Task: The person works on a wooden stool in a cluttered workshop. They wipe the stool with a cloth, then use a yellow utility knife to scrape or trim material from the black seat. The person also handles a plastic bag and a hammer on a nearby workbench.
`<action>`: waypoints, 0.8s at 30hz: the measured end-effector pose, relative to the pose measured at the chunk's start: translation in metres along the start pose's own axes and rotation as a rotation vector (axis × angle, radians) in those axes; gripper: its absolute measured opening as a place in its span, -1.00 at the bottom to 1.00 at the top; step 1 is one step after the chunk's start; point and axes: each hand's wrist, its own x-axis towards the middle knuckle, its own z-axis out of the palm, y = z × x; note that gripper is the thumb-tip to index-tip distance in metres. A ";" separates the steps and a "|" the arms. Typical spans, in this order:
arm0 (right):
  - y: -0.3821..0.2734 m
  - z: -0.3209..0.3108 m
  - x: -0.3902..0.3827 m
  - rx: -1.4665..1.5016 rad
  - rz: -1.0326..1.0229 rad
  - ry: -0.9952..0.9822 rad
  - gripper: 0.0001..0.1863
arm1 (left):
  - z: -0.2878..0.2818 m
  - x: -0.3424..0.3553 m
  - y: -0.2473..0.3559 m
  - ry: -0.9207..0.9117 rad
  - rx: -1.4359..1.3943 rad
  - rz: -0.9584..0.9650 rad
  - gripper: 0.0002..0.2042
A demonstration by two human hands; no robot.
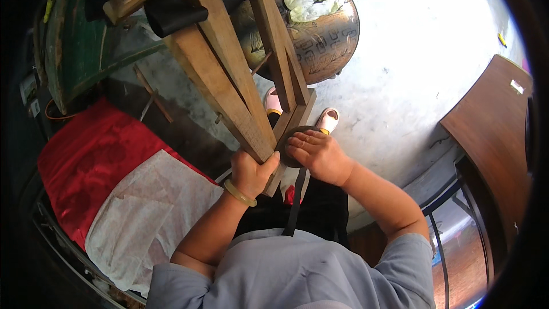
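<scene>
A wooden frame [214, 94] of thick beams leans away from me, its narrow near end at my waist. Low on the left beam, my left hand [250, 171] is closed around the wood with the thumb along the edge; a pale bangle circles that wrist. My right hand [320, 154] has its fingers bent together over a dark round disc [290, 161] against the near crosspiece [306, 109]. Below the disc a black strap [294, 209] runs down to my shirt. Rolled black material [177, 18] lies across the frame's far end.
Beyond the frame stands a patterned bronze-coloured drum-like container [326, 51] with a pale plastic bag [311, 1] on top. Red cloth [86, 154] and whitish cloth [143, 217] lie at left, near a green wooden piece [94, 46]. A brown table [486, 111] stands at right.
</scene>
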 end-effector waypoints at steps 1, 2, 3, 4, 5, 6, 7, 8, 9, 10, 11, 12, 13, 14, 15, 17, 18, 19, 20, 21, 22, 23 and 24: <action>0.004 -0.002 0.001 0.026 -0.004 0.010 -0.82 | 0.001 0.000 0.000 0.013 -0.003 0.016 -0.83; 0.011 0.000 -0.001 -0.041 0.003 0.004 -0.82 | 0.002 -0.001 -0.001 0.026 -0.006 0.032 -0.83; 0.022 0.006 -0.005 -0.109 0.011 -0.001 -0.83 | 0.003 -0.002 -0.002 0.038 -0.008 0.049 -0.83; 0.033 0.009 -0.007 -0.177 0.016 -0.009 -0.83 | 0.003 -0.003 -0.001 0.016 0.010 0.039 -0.83; 0.045 0.010 -0.006 -0.139 0.067 -0.046 -0.83 | 0.002 -0.002 0.001 -0.007 0.032 0.034 -0.83; 0.047 0.011 -0.006 -0.134 0.063 -0.020 -0.82 | 0.000 -0.002 0.002 -0.032 0.055 0.030 -0.83; 0.046 0.012 -0.007 -0.129 0.059 0.001 -0.81 | -0.001 -0.001 0.001 -0.043 0.028 -0.007 -0.79; 0.043 0.012 -0.008 -0.116 0.095 0.027 -0.80 | -0.004 0.002 -0.002 -0.055 0.003 -0.044 -0.74; 0.037 0.012 -0.009 -0.104 0.133 0.055 -0.80 | -0.006 0.003 -0.004 -0.069 -0.022 -0.079 -0.69; 0.031 0.013 -0.009 -0.094 0.169 0.091 -0.79 | -0.008 0.005 -0.005 -0.079 -0.030 -0.055 -0.70; 0.021 0.014 -0.013 -0.102 0.174 0.124 -0.76 | -0.011 0.007 -0.003 -0.080 -0.059 -0.087 -0.71; 0.006 0.014 -0.015 -0.087 0.211 0.182 -0.75 | -0.013 0.009 0.000 -0.081 -0.088 -0.117 -0.72; -0.011 0.013 -0.015 -0.075 0.247 0.241 -0.75 | -0.014 0.009 0.003 -0.081 -0.118 -0.146 -0.72; -0.022 0.015 -0.017 -0.046 0.303 0.308 -0.73 | -0.013 0.009 0.007 -0.076 -0.127 -0.125 -0.75; -0.028 0.020 -0.019 -0.006 0.362 0.376 -0.74 | -0.012 0.009 0.012 -0.072 -0.137 -0.104 -0.77; -0.032 0.019 -0.020 -0.017 0.394 0.410 -0.75 | -0.014 0.011 0.015 -0.073 -0.159 -0.079 -0.78; -0.033 0.018 -0.020 -0.003 0.403 0.421 -0.75 | -0.014 0.011 0.011 -0.076 -0.175 -0.076 -0.77; -0.033 0.018 -0.018 0.011 0.410 0.435 -0.75 | -0.015 0.013 0.009 -0.079 -0.189 -0.070 -0.75; -0.032 0.018 -0.017 0.025 0.415 0.449 -0.75 | -0.016 0.014 0.011 -0.089 -0.209 -0.071 -0.75; -0.031 0.019 -0.020 0.077 0.445 0.446 -0.75 | -0.015 0.015 0.013 -0.097 -0.229 -0.072 -0.75; -0.031 0.015 -0.018 0.114 0.457 0.465 -0.74 | -0.016 0.017 0.015 -0.105 -0.249 -0.071 -0.75; -0.031 0.010 -0.015 0.150 0.467 0.482 -0.73 | -0.018 0.018 0.018 -0.114 -0.227 -0.083 -0.75; -0.033 0.009 -0.012 0.171 0.470 0.502 -0.70 | -0.020 0.018 0.020 -0.122 -0.206 -0.095 -0.75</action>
